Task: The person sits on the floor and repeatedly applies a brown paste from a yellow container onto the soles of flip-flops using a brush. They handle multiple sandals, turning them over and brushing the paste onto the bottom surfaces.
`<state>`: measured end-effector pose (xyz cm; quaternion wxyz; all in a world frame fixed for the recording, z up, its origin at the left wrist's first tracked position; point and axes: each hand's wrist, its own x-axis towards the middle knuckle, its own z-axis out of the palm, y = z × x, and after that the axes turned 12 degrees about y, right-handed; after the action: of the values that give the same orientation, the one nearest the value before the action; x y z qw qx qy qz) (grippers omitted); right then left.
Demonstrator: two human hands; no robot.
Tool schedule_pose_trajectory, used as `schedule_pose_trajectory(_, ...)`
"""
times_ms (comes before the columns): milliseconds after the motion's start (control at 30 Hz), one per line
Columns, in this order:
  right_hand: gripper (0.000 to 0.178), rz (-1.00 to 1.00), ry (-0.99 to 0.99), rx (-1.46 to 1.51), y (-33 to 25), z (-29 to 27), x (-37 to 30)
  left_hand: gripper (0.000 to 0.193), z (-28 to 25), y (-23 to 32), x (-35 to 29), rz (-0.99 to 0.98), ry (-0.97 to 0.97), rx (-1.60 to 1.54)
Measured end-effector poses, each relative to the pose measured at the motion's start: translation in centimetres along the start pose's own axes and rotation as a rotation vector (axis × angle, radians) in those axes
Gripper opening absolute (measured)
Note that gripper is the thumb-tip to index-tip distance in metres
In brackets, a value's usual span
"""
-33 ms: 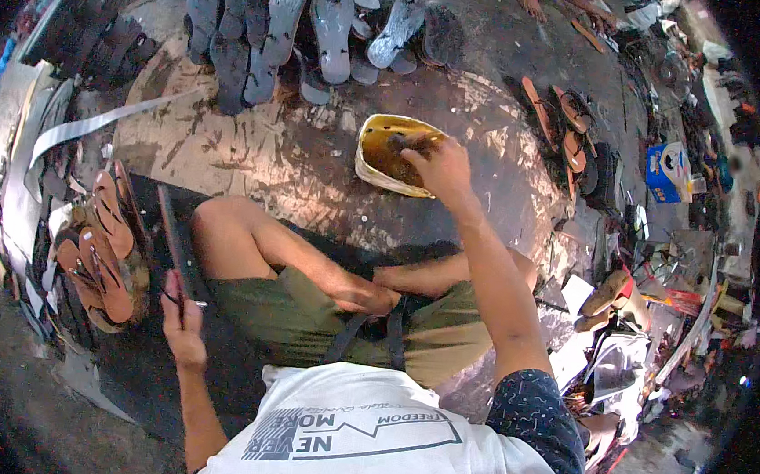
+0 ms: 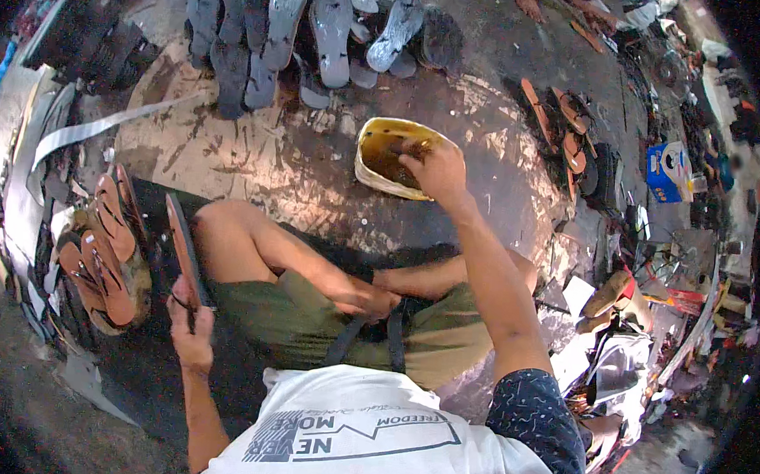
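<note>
My left hand [image 2: 190, 338] is closed around the heel end of a brown flip-flop [image 2: 181, 239] with a dark sole, held on edge beside my left knee. Its dark straps show near my fingers. In front of me stands a whitish container [image 2: 385, 183] with a yellow-brown inside. My right hand [image 2: 442, 173] reaches over its right rim, fingers pinched together and pointing down into it. A small dark shape shows at those fingertips, but I cannot make out what it is.
Several dark soles [image 2: 330, 44] lie in rows at the far side, some with a shiny top. Brown flip-flops [image 2: 106, 279] lie at the left, and more sandals [image 2: 573, 149] at the far right. A blue box [image 2: 664, 173] and scattered scraps fill the right side.
My left hand has rolled the flip-flop so more of its brown face shows, and its tip sits slightly lower and to the right. My right hand has shifted slightly within the container's opening.
</note>
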<state>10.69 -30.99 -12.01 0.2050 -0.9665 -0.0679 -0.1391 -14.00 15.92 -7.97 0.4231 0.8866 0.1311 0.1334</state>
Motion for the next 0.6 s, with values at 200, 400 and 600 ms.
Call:
schedule_pose_trajectory(200,0.033,0.451,0.375,0.946,-1.6,-7.7,0.4,0.067,2.2,3.7,5.3,0.020,0.054,-0.010)
schedule_pose_trajectory(400,0.039,0.386,0.153,-0.299,7.7,-17.8,-6.0,0.056,5.2,3.2,9.5,-0.202,0.049,-0.465)
schedule_pose_trajectory(600,0.035,0.630,0.849,0.883,2.6,-22.4,-4.5,0.057,4.0,6.0,11.8,-0.334,0.056,-0.409)
